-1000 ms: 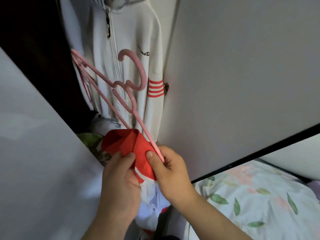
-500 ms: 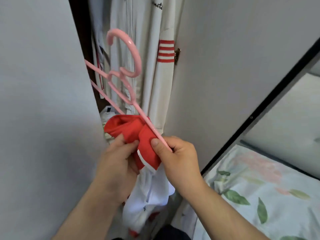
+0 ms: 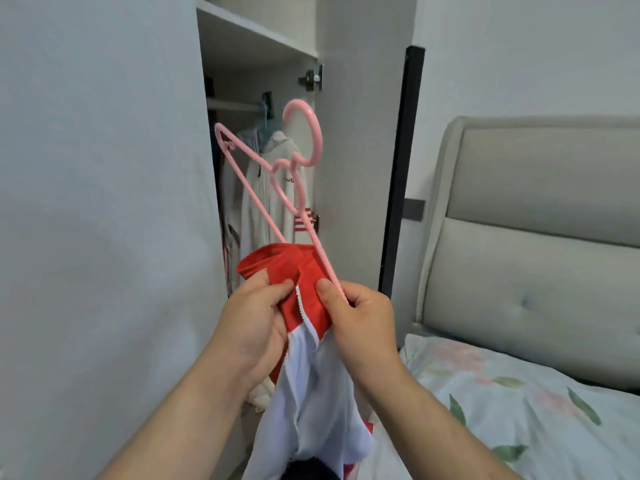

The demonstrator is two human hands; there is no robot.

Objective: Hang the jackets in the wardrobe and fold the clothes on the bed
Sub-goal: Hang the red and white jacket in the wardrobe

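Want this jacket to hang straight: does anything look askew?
Yes. The pink hanger is steeply tilted: one end sits at the red collar of the jacket in the right hand, the other pokes up bare. The left hand pinches the collar; the jacket droops bunched below.

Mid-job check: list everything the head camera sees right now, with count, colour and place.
pink hanger: one, pink, raised before the wardrobe, lower end in right hand
red-and-white jacket: one, red collar, white body, hanging from both hands
white hooded jacket: one, white with red stripes, hanging inside the wardrobe
wardrobe: one, white, doors open, left
bed: one, floral cover, right
headboard: one, grey-beige, behind the bed
left hand: one, grips the red collar
right hand: one, pinches collar and hanger
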